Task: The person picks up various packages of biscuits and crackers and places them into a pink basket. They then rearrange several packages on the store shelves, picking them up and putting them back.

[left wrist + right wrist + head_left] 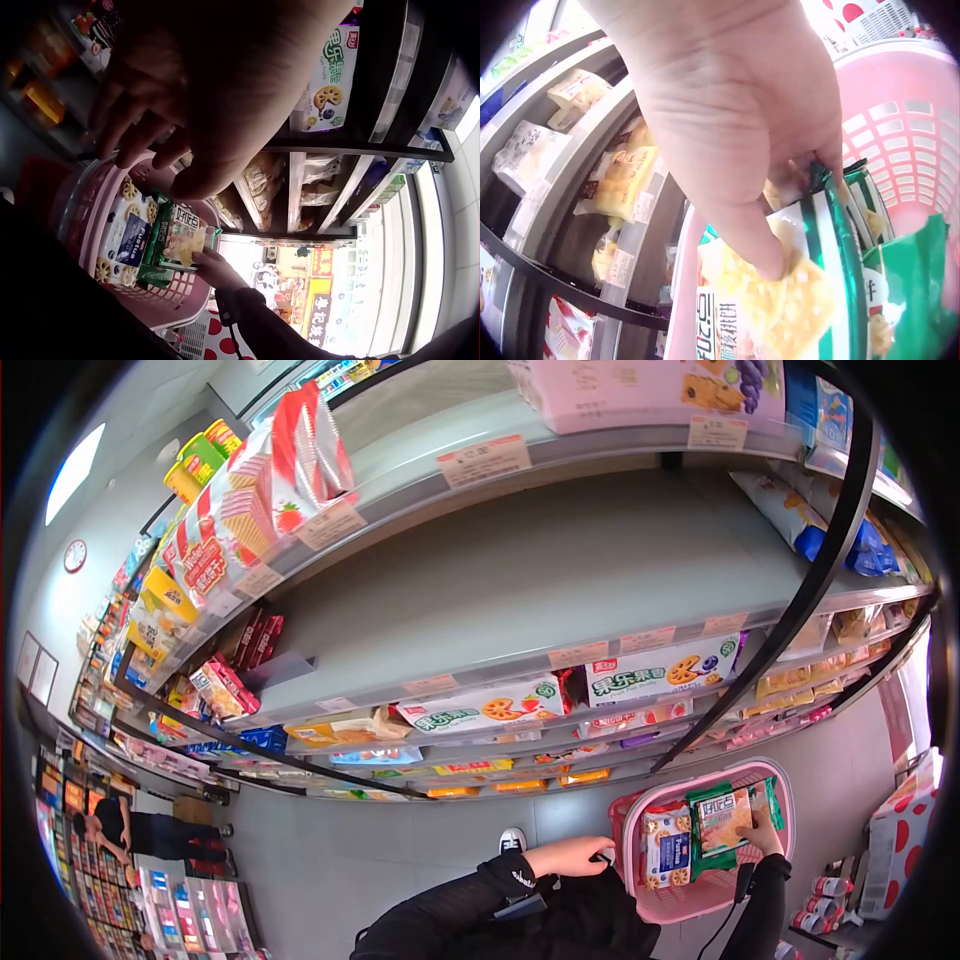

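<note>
In the head view, my right hand (763, 832) grips a white-and-green biscuit pack (722, 822) inside the pink basket (786, 800). The right wrist view shows my right hand's thumb (763, 259) pressed on the front of that pack (799, 307), with its fingers behind the top edge. Another green pack (915, 289) lies against it. A white-and-blue biscuit pack (667, 847) lies on the basket's left side. My left hand (572, 856) is beside the basket's left rim; in the left wrist view its fingers (135, 135) hang loosely bent, with nothing visible between them.
Shelves (500, 570) curve across in front, with white biscuit boxes (485, 705) on a lower level and wafer bags (245, 510) at upper left. Bottles (825, 900) and a red-dotted box (897, 840) stand right of the basket. Another person (150, 832) is at far left.
</note>
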The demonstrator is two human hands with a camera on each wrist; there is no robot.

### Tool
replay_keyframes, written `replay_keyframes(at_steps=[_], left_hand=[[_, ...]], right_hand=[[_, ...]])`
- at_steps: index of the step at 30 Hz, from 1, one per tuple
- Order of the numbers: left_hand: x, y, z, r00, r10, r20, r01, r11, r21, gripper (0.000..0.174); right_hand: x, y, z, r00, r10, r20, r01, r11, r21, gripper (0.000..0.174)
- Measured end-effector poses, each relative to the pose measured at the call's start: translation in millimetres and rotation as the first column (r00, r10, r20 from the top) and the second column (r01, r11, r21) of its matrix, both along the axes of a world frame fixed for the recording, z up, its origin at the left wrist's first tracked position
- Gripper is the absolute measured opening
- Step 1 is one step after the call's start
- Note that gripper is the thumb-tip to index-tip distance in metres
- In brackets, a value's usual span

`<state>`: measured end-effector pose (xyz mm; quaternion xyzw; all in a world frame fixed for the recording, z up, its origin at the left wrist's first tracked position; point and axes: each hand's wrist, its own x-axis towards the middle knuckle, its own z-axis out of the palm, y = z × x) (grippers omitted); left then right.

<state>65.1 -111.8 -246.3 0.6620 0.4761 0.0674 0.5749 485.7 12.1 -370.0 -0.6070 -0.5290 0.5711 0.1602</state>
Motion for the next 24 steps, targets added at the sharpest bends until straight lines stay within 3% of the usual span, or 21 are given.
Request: replay_keyframes(at_steps=[2,3,5,6,7,9,10,11,13,15,17,19,21,24], left_hand=[[-7,-2,2,1.000,-0.004,-0.001,0.004,1.000,-0.012,0.049],[-11,-3,3,1.000,0.013,-0.004,-0.013,1.000,0.007,0.048],[-22,-7,2,1.000,0.031,-0.002,-0.031,0.999,0.035,0.047],[-29,-7,6,0.999,0.039,-0.012,-0.037,0.995,0.096,0.046],[-38,-7,12,0.999,0.047,-0.022,-0.043,0.986,0.159,0.045],[-59,-7,30,0.995,0.075,-0.063,-0.063,0.981,0.182,0.044],[-73,-8,41,0.988,0.152,-0.034,-0.138,0.956,0.259,0.044],[-89,-10,54,0.973,0.230,-0.002,-0.217,0.917,0.335,0.043],[-125,-12,103,0.926,0.365,0.097,-0.372,0.841,0.393,0.039],[-169,-22,141,0.843,0.498,0.202,-0.532,0.724,0.439,0.036],[-214,-38,182,0.743,0.627,0.235,-0.607,0.482,0.632,0.032],[-259,-57,207,0.578,0.736,0.352,-0.731,0.276,0.624,0.028],[-305,-76,221,0.434,0.744,0.508,-0.775,0.021,0.631,0.025],[-358,-107,236,0.313,0.727,0.611,-0.700,-0.258,0.665,0.028]], right_hand=[[-8,-1,5,0.976,0.058,0.210,-0.071,0.996,0.054,0.040],[-14,-3,9,0.975,0.059,0.214,-0.074,0.995,0.062,0.040],[-23,-7,11,0.808,0.013,0.590,-0.211,0.940,0.268,0.038],[-29,-6,10,0.744,-0.016,0.668,-0.215,0.941,0.261,0.037],[-32,-8,12,0.743,-0.024,0.669,-0.217,0.937,0.274,0.037],[-48,-7,27,0.636,-0.012,0.771,-0.323,0.904,0.281,0.035],[-75,-7,66,0.674,0.115,0.730,-0.340,0.925,0.168,0.035],[-88,-5,76,0.756,0.201,0.623,-0.396,0.898,0.191,0.042],[-140,-6,126,0.729,0.442,0.522,-0.591,0.792,0.154,0.049],[-218,-16,202,0.660,0.642,0.390,-0.728,0.675,0.122,0.048],[-289,-35,273,0.641,0.721,0.263,-0.764,0.567,0.309,0.042],[-358,-49,327,0.567,0.810,0.152,-0.768,0.453,0.452,0.040],[-418,-58,354,0.485,0.863,0.142,-0.734,0.313,0.603,0.038],[-507,-72,377,0.419,0.899,0.128,-0.656,0.202,0.727,0.040]])
